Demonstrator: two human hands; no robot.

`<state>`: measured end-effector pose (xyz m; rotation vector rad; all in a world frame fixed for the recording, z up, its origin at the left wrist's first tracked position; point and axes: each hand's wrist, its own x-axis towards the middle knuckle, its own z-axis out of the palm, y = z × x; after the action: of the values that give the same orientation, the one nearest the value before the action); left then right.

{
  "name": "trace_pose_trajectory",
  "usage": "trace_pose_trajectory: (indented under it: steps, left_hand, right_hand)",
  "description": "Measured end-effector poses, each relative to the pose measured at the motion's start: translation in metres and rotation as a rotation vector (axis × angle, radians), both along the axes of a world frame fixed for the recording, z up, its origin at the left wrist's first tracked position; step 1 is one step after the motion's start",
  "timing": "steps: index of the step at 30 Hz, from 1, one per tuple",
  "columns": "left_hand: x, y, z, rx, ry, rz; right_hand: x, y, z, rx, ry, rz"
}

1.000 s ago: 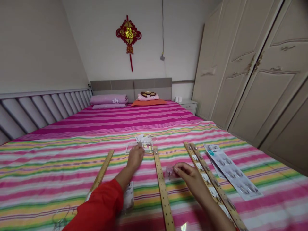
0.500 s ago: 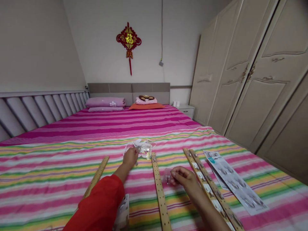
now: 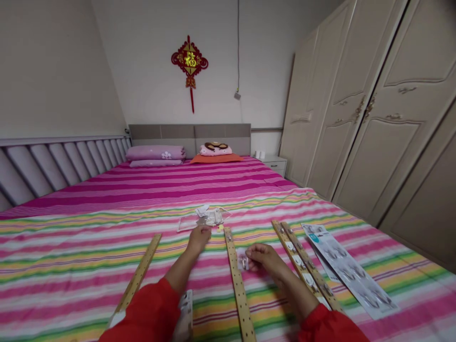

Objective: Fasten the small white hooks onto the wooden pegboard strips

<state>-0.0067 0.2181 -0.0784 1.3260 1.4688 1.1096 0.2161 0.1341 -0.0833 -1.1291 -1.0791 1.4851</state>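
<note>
One right hand [image 3: 265, 259], thumb and fingers pinched narrow on a clear hook [image 3: 242, 261], held over the striped sheet [image 3: 213, 294] at the right edge of the middle strip [image 3: 239, 289], contact with the wood not discernible; one left hand [image 3: 199, 238], fingers drawn together, just near of the plastic packaging [image 3: 214, 217], whether it grips anything cannot be told; the middle strip, wooden and perforated, running from near to far between the two hands, a small metallic fitting [image 3: 230, 238] at its far end; one yellow piece [image 3: 220, 228] just left of that end; one left strip [image 3: 142, 266], perforated, slanting, its near part beside the red left sleeve [image 3: 146, 313]; two right strips [image 3: 302, 254], side by side, the left of the pair bearing white pieces [image 3: 298, 261], the right bearing metallic ones; one hook card [image 3: 351, 268], lying farther right, overlapping another card [image 3: 325, 263]; one packet [image 3: 186, 311], near, partly hidden by the left sleeve.
</note>
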Motion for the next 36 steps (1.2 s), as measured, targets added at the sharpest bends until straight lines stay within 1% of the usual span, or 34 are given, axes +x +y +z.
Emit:
trace_pose_trajectory:
  steps: [4, 7, 9, 15, 21, 27, 36]
  left_hand:
    - [0.011, -0.046, -0.011, -0.16, -0.144, -0.135]
    - [0.021, -0.073, -0.017, -0.25, -0.24, -0.152]
    - [0.027, -0.08, -0.019, -0.288, -0.285, -0.133]
    - [0.037, -0.076, -0.022, -0.299, -0.357, -0.06]
    - [0.041, -0.072, -0.026, -0.296, -0.358, -0.025]
    - [0.046, -0.072, -0.026, -0.309, -0.33, -0.01]
    - [0.048, -0.069, -0.026, -0.349, -0.302, 0.017]
  right_hand:
    - [-0.005, 0.013, -0.01, -0.099, -0.036, 0.051]
    - [-0.01, 0.023, -0.016, -0.157, -0.07, 0.076]
    - [-0.013, 0.029, -0.019, -0.187, -0.099, 0.093]
    - [-0.018, 0.041, -0.024, -0.23, -0.182, 0.113]
    - [-0.021, 0.049, -0.026, -0.234, -0.227, 0.135]
    - [-0.021, 0.05, -0.029, -0.235, -0.244, 0.135]
    - [-0.022, 0.047, -0.029, -0.216, -0.231, 0.108]
